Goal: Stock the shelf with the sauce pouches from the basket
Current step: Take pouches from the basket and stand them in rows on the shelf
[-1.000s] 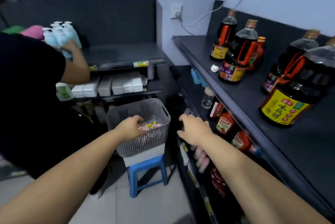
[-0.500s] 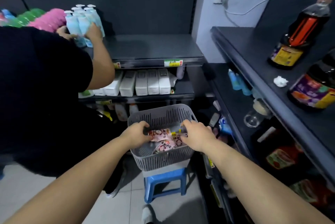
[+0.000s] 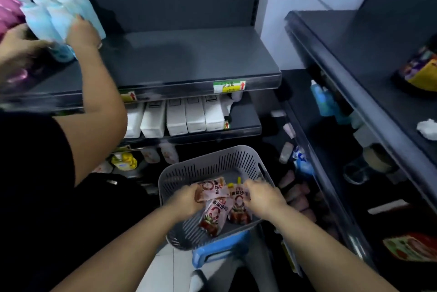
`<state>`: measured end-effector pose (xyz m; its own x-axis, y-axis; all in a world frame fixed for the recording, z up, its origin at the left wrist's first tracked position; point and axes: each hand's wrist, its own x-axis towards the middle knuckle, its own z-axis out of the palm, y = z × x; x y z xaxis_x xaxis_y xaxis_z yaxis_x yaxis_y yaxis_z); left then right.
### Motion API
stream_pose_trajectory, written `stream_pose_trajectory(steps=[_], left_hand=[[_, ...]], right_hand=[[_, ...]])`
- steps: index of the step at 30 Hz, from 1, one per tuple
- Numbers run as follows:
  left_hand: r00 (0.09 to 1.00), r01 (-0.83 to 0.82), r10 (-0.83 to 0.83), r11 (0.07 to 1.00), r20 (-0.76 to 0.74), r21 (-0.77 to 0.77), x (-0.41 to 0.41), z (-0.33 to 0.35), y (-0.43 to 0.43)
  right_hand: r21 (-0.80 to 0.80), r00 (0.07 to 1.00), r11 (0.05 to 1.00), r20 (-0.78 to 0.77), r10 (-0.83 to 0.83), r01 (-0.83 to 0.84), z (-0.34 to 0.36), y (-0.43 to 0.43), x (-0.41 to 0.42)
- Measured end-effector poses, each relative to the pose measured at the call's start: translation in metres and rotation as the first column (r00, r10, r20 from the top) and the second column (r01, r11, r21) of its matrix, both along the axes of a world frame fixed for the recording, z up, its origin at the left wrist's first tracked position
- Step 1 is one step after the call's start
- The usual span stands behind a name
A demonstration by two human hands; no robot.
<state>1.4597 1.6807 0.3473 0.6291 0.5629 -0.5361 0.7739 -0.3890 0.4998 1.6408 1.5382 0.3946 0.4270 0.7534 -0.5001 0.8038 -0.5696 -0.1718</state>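
Inside basket (image 3: 208,157): two-handed pickup

Within basket, grips sauce pouches (image 3: 218,213) with left hand (image 3: 186,198) and right hand (image 3: 262,193), fingers curled round separate packs, apparently to lift several together. Leaves shelf (image 3: 331,199), right of basket, unreached.

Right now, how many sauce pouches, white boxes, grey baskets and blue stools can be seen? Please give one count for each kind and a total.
sauce pouches: 3 in view in the basket; more may lie hidden under them
white boxes: 5, on the middle shelf
grey basket: 1
blue stool: 1
Total: 10
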Motion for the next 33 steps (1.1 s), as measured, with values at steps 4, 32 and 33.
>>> stream_pose_trajectory(steps=[4, 32, 33], left_hand=[[0.997, -0.023, 0.019, 0.998, -0.075, -0.055, 0.005, -0.023, -0.005], [0.925, 0.097, -0.096, 0.995, -0.368, -0.015, 0.091, -0.183, 0.074], [0.918, 0.075, -0.067, 0.997, -0.391, 0.007, 0.092, -0.187, 0.074]], right_hand=[[-0.086, 0.998, 0.995, -0.048, 0.05, -0.054, -0.029, 0.012, 0.011], [-0.579, 0.418, 0.71, -0.574, -0.704, 0.4, -0.23, 0.071, 0.014], [-0.608, 0.394, 0.68, -0.554, -0.733, 0.41, -0.233, 0.072, 0.013]])
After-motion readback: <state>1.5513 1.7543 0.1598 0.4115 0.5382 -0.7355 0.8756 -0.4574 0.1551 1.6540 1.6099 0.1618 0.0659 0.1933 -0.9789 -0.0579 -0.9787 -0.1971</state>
